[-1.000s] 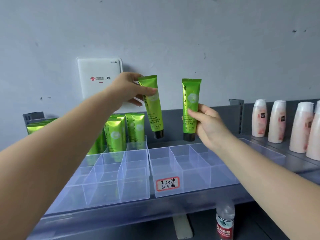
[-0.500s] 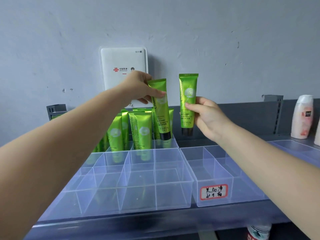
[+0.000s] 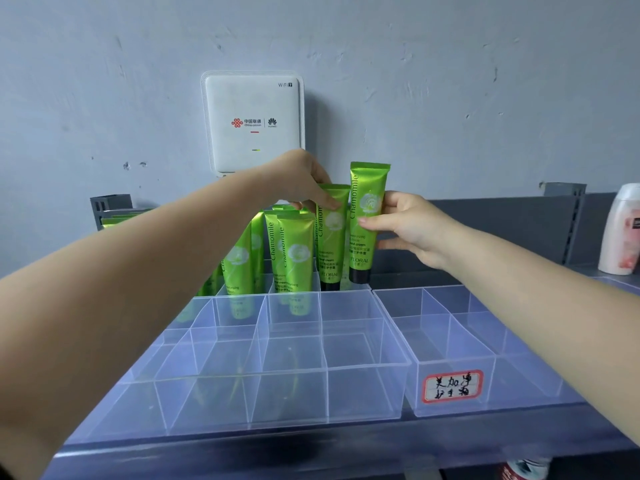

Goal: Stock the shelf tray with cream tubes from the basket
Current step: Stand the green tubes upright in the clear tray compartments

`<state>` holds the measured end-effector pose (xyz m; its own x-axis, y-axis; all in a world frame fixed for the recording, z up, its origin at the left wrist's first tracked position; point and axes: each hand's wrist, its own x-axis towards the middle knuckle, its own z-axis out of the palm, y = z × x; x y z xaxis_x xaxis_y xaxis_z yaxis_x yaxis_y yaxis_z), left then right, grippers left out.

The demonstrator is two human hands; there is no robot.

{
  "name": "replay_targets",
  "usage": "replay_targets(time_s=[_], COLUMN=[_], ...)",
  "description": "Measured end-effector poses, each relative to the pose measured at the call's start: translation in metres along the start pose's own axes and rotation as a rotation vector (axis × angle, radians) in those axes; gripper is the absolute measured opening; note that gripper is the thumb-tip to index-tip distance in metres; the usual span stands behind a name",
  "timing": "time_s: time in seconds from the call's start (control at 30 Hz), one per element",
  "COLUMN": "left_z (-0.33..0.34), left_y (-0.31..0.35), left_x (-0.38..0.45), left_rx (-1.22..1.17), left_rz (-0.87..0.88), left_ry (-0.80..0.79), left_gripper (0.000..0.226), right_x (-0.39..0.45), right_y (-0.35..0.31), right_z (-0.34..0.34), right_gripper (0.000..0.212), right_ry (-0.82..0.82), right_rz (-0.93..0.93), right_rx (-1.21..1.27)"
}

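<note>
While the left hand [image 3: 298, 178] pinches the crimped top of one glossy green plastic cream tube [image 3: 330, 237] between thumb and curled fingers, that tube stands cap-down at the back row of the clear plastic divided tray [image 3: 363, 393], its black cap low at the tray's rear wall; whether it touches the floor of the compartment cannot be told. Just beside it, the right hand [image 3: 412, 226] grips a second green cream tube [image 3: 367, 220] round its middle, thumb across the front and fingers curled behind, holding it upright with its black cap just above the tray's back right corner. The two tubes stand side by side, nearly touching. To the far side of the left hand's fingers, more green tubes of the same kind [image 3: 291, 258] stand packed in the rear compartments, their flat crimped ends up. Nearer than the fingers, the tray's thin transparent walls form rows of square cells. Beyond the right hand sits a second clear divided tray [image 3: 450, 344] with a red-bordered handwritten label [image 3: 452, 386]. Both trays rest on a smooth grey metal shelf [image 3: 346, 452]. Farther right stands a white and pink bottle [image 3: 623, 233]. Behind the fingers, a white square router box [image 3: 252, 123] hangs on a rough, scuffed pale grey wall [image 3: 450, 81].
</note>
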<state>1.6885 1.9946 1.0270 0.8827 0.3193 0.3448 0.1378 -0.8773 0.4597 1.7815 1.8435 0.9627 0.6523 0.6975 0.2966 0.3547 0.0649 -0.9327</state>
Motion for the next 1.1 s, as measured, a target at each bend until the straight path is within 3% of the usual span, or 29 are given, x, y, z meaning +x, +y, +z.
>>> replay_targets(time_s=[0.3,0.5,0.67,0.9,1.1], left_z=[0.014,0.014,0.014,0.004,-0.01], left_y=[-0.002,-0.004,-0.003,-0.003,0.007], left_x=[0.005,0.009,0.007,0.002,-0.002], left_rx=[0.239,0.194,0.19,0.172,0.183], left_rz=[0.051,0.057,0.06,0.061,0.057], left_ry=[-0.011,0.005,-0.006,-0.015,0.1], left_gripper=[0.029,0.015,0.023,0.004,0.009], right_x=[0.007,0.002,-0.001,-0.002,-0.005], right_y=[0.001,0.009,0.015,0.011,0.001], right_z=[0.003,0.008,0.013,0.014,0.009], right_gripper=[0.037,0.02,0.017,0.014,0.02], right_ry=[0.017,-0.084,-0.174,-0.183,-0.163], right_rz=[-0.025,0.015,0.045,0.036,0.019], right_rx=[-0.121,-0.233,-0.347,-0.45,-0.518])
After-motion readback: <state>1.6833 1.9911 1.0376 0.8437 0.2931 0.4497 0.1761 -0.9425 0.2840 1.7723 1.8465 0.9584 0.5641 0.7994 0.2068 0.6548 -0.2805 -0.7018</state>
